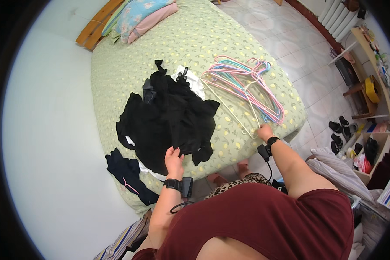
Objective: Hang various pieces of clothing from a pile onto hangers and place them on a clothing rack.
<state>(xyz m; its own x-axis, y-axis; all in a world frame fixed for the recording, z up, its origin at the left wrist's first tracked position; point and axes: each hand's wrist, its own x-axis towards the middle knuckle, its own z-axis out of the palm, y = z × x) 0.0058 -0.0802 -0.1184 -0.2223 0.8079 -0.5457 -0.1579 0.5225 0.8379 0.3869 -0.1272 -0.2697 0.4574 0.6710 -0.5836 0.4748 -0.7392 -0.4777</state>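
Note:
A crumpled black garment (169, 120) with ruffled edges and straps is spread on the bed (188, 45). My left hand (174, 162) pinches its near edge between thumb and fingers. In my right hand (265, 132) is the near corner of a cream hanger (227, 109), which lies partly over a pile of pink, blue and teal hangers (263, 94). White cloth (195, 83) and a dark grey piece (149, 92) show from beneath the black garment. Left of my left hand, a folded dark navy garment (126, 170) has a pink hanger hook (130, 186) on it.
Folded bedding and pillows (146, 19) are by the wooden headboard (97, 24). A white wall (52, 113) borders the left side. Slippers (341, 126), an open storage box (373, 146) and a shelf (377, 61) are at right. Striped cloth (334, 172) hangs beside me.

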